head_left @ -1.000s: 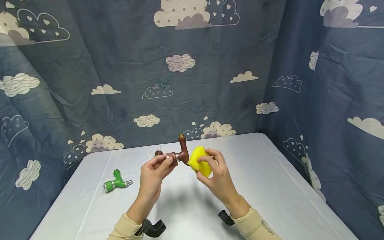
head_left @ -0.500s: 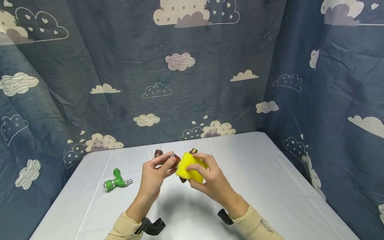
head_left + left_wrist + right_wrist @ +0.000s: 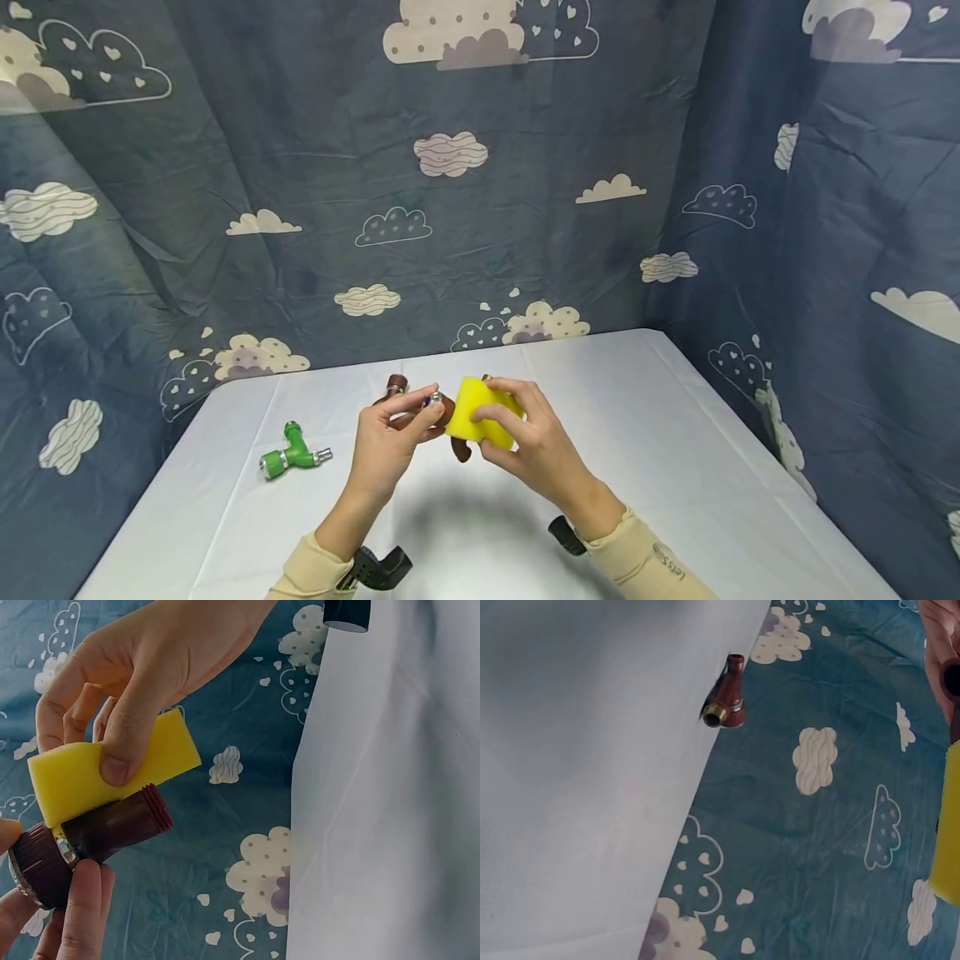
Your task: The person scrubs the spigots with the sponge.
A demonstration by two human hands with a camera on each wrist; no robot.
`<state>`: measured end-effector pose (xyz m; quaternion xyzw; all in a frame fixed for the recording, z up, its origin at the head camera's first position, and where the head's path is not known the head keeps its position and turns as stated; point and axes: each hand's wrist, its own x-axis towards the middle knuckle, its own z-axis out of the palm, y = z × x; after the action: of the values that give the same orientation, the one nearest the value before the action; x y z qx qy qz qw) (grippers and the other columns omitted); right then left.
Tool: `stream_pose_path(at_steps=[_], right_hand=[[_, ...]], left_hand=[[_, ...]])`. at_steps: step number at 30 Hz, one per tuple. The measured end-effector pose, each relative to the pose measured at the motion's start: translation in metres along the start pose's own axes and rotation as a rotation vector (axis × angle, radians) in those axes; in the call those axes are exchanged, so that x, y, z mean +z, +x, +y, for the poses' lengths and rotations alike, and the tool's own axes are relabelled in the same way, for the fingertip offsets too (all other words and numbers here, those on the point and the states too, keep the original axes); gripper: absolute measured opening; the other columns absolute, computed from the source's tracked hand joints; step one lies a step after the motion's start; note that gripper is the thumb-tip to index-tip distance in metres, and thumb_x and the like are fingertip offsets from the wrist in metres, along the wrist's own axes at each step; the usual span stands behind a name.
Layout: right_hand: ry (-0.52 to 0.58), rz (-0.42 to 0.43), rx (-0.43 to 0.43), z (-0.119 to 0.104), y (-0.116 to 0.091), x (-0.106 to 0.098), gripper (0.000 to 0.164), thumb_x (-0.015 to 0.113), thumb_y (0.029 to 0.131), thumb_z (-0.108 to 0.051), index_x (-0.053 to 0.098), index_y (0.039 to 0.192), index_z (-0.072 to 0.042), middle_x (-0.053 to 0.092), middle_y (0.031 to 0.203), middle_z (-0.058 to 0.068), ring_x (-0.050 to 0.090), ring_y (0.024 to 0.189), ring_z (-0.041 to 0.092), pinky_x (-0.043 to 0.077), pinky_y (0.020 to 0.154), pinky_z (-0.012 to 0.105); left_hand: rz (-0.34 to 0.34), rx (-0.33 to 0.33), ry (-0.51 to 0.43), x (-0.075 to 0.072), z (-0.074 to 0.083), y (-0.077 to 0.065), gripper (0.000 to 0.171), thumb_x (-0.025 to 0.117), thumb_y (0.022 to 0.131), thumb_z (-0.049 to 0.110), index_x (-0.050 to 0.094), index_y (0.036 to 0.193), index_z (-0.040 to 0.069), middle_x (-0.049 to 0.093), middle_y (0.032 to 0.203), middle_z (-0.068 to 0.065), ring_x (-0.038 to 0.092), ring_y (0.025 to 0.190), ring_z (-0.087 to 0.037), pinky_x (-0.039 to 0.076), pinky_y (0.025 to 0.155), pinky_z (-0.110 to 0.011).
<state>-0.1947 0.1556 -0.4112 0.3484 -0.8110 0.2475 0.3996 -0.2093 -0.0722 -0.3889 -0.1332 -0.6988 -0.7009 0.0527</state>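
My left hand [image 3: 378,446] holds a dark brown tap [image 3: 461,451] by its ribbed knob, above the table. My right hand [image 3: 546,446] pinches a yellow sponge [image 3: 467,408] between thumb and fingers. In the left wrist view the sponge [image 3: 75,780] lies along the tap's body [image 3: 112,825], whose threaded end points up and right. The head view has the sponge covering much of the tap, with one curved end showing below it. At the right wrist view's right edge, only part of the sponge [image 3: 948,825] and of the left hand [image 3: 939,645] appears.
A green tap [image 3: 296,450] lies on the white-covered table [image 3: 675,467] at the left. Another brown tap [image 3: 396,385] is behind my left hand, partly hidden by it. Dark blue cloud-patterned cloth [image 3: 510,225] hangs round the table's back and sides.
The held tap has turned, its brass end swinging right and down from upright. My right hand has brought the sponge left onto the tap, then shifted it slightly. The green tap stays put.
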Motion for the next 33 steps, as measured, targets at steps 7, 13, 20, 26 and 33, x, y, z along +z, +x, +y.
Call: stream_pose_path(at_steps=[7, 13, 20, 26, 33], right_hand=[[-0.013, 0.041, 0.035, 0.004, -0.001, 0.000, 0.041, 0.088, 0.076, -0.003, 0.072, 0.112, -0.016, 0.060, 0.137, 0.018, 0.060, 0.121, 0.034, 0.065, 0.095, 0.046], [0.016, 0.077, 0.141, 0.011, -0.001, -0.004, 0.041, 0.088, 0.078, -0.001, 0.071, 0.113, -0.013, 0.058, 0.136, 0.019, 0.058, 0.124, 0.036, 0.066, 0.093, 0.045], [0.310, 0.108, 0.471, 0.010, 0.004, -0.008, 0.038, 0.087, 0.084, -0.002, 0.069, 0.117, -0.011, 0.061, 0.136, 0.013, 0.061, 0.126, 0.029, 0.061, 0.102, 0.042], [0.756, 0.057, 0.778, 0.013, 0.008, -0.014, 0.034, 0.074, 0.098, -0.005, 0.059, 0.129, -0.007, 0.065, 0.133, 0.014, 0.067, 0.116, 0.019, 0.060, 0.096, 0.026], [1.279, 0.044, 0.892, 0.014, 0.005, -0.017, 0.033, 0.052, 0.107, -0.012, 0.050, 0.139, -0.019, 0.061, 0.131, 0.002, 0.066, 0.112, 0.015, 0.062, 0.098, 0.026]], left_hand=[[0.007, 0.013, 0.004, 0.000, -0.001, -0.001, 0.033, 0.079, 0.096, 0.003, 0.076, 0.128, -0.001, 0.073, 0.127, -0.025, 0.082, 0.096, -0.016, 0.069, 0.082, -0.035], [-0.012, 0.011, -0.048, -0.001, -0.002, -0.004, 0.033, 0.079, 0.096, 0.002, 0.075, 0.128, -0.004, 0.076, 0.120, -0.028, 0.082, 0.090, -0.014, 0.069, 0.083, -0.036], [-0.027, 0.043, -0.089, -0.001, -0.002, -0.004, 0.032, 0.076, 0.097, -0.002, 0.073, 0.127, -0.010, 0.073, 0.123, -0.031, 0.082, 0.091, -0.014, 0.069, 0.084, -0.036], [-0.063, 0.015, -0.165, -0.004, -0.003, -0.002, 0.036, 0.070, 0.100, -0.001, 0.066, 0.131, -0.018, 0.074, 0.121, -0.009, 0.080, 0.095, -0.014, 0.069, 0.085, -0.035], [-0.099, -0.096, -0.406, -0.001, -0.008, -0.001, 0.025, 0.059, 0.107, 0.005, 0.078, 0.122, 0.012, 0.074, 0.117, -0.003, 0.076, 0.093, -0.011, 0.067, 0.085, -0.025]])
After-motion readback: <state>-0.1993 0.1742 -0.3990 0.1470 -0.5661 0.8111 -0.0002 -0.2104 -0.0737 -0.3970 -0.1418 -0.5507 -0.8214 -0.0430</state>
